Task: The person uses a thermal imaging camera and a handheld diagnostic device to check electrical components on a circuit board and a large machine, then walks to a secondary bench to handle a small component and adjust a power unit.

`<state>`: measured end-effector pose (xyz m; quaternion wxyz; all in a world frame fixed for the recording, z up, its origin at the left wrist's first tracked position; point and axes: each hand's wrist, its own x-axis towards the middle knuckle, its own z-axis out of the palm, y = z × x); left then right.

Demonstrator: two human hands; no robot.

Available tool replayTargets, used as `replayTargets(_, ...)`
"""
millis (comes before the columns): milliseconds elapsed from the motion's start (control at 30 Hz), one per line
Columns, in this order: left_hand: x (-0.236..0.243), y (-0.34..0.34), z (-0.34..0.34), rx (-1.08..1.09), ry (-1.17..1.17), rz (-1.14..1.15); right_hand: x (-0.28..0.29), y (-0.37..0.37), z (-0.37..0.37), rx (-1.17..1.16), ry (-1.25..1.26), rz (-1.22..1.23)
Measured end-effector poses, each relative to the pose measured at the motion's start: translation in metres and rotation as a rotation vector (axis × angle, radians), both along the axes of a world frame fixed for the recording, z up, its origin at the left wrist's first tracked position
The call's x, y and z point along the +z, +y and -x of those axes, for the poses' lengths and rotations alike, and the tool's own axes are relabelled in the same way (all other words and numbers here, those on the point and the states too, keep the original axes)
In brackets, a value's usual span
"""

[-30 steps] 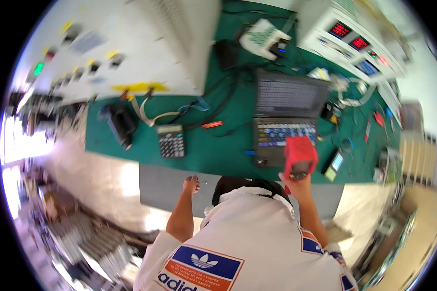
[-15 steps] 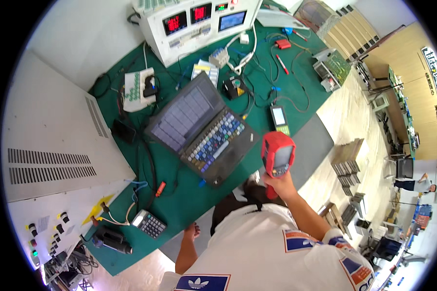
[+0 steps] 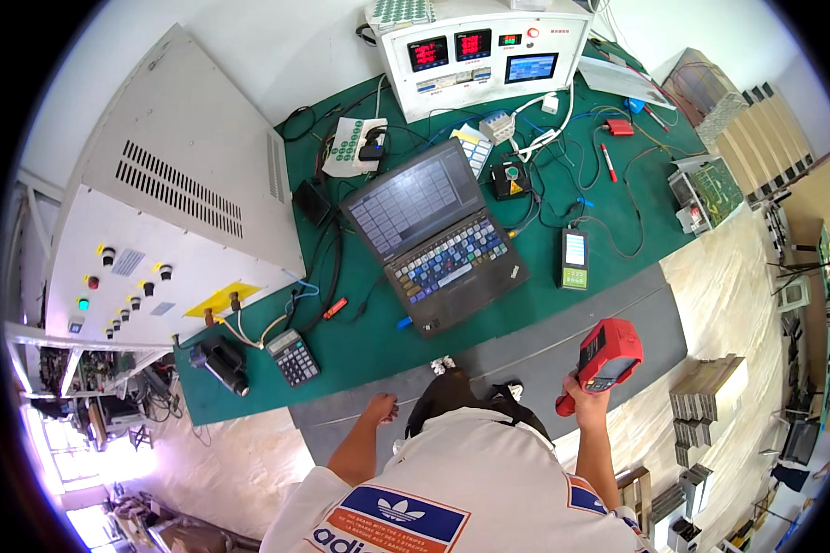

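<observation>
My right hand (image 3: pixel 587 394) is closed firmly round the handle of the red device (image 3: pixel 615 354); its head rises just ahead of my grip and to the right, the screen turned back toward me, while the handle's foot pokes out on the left of my fingers. My left hand (image 3: pixel 383 408) hangs well to the left of that grip, short of the table (image 3: pixel 369 334); its fingers curl, but how tightly, or round what, I cannot tell.

Ahead of my grip and slightly left lies the handset (image 3: pixel 575 262), near the table's front edge, with a lead at its top end; farther left sits the laptop (image 3: pixel 475 297); ahead and well right, the board (image 3: pixel 717 189) stands at the table's edge; to the right of my grip the stacks (image 3: pixel 708 387) rest on the floor.

The device looks top-heavy to me, so a slack hold could let the head tip; I see the grey mat (image 3: pixel 516 348) rather than the table around it, so a slip would likely end on the floor; a careless swing forward could knock the handset or snag its lead; one too far left could clip the laptop's near corner.
</observation>
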<state>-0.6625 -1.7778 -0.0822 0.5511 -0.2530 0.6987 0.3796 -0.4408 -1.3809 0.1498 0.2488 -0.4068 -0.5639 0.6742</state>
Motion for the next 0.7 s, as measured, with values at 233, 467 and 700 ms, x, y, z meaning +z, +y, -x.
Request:
replayTargets(233, 0.003, -0.027, -0.016, 0.021, 0.054, 0.024, 0.004, 0.005, -0.013, -0.034, -0.025, 0.111)
replayTargets(467, -0.097, -0.125, 0.006, -1.182, 0.814, -0.471, 0.024, -0.014, 0.047, -0.371, -0.034, 0.157)
replayTargets(700, -0.075, -0.083, 0.079, -0.980, 0.024, -0.085, 0.032, -0.061, 0.019, -0.605, -0.088, 0.041)
